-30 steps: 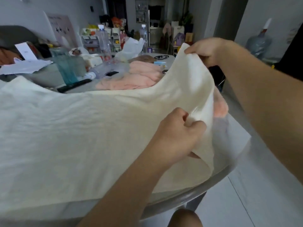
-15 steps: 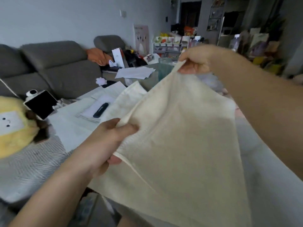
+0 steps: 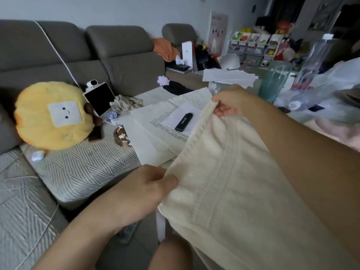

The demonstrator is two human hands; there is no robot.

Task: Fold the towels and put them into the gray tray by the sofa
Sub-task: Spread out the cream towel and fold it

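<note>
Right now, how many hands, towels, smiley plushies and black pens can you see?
Hands: 2, the left hand and the right hand, each with a grip on the towel
Cream towel: 1
Yellow smiley plushie: 1
Black pen-like thing on the papers: 1
Total: 5

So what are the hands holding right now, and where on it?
Both grip the cream towel along one edge: the left hand pinches the near corner, the right hand the far corner.
</note>
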